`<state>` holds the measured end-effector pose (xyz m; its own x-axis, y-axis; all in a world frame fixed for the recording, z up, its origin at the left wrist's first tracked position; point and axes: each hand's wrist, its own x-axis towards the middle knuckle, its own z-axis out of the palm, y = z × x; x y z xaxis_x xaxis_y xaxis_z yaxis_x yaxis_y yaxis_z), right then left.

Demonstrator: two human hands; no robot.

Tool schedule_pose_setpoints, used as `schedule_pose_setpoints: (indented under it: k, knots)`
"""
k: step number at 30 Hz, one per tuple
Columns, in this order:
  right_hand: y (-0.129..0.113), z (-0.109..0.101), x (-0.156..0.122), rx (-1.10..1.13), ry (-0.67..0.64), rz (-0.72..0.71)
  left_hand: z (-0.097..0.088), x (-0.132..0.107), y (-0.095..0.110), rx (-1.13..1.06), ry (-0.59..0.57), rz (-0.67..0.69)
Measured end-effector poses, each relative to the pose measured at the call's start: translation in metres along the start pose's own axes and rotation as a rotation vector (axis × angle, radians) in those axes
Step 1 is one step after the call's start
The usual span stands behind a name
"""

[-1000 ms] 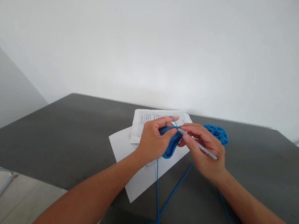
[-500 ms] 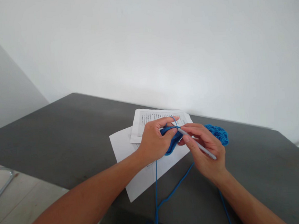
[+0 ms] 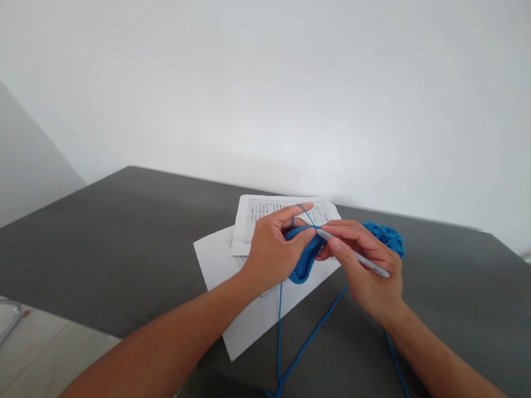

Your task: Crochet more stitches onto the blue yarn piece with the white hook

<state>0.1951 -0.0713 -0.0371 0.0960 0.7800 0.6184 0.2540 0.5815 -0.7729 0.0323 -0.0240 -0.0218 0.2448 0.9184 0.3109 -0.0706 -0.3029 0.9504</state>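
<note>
My left hand (image 3: 272, 250) is closed on a blue crocheted piece (image 3: 303, 263), pinching its top edge, with a strand of blue yarn (image 3: 280, 333) looped over the raised index finger. My right hand (image 3: 367, 270) is closed on a silver crochet hook (image 3: 359, 256), its tip at the stitches beside my left thumb. The yarn hangs down from the work past the table's front edge and runs back up to a blue yarn pile (image 3: 388, 237) behind my right hand.
Two white paper sheets (image 3: 235, 275) lie under my hands on the dark grey table (image 3: 112, 235), the upper one printed with text. A white wall stands behind the table. Tiled floor and a metal leg (image 3: 3, 333) show at the left.
My right hand has turned slightly, lowering the hook's back end. The yarn over my left index finger has drawn tighter, and the hanging loop has shifted a little.
</note>
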Motion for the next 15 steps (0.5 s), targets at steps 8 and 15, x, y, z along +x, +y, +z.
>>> schedule_pose_setpoints:
  k: [8, 15]
  knots:
    - [-0.0007, -0.0032, 0.0018, 0.05, 0.028, 0.058, 0.0011, -0.0013, -0.0012, -0.055, 0.02, 0.0]
    - [-0.0013, -0.0034, 0.0016, 0.058, 0.011, 0.049, 0.0012, -0.0022, -0.0001, -0.077, 0.017, -0.008]
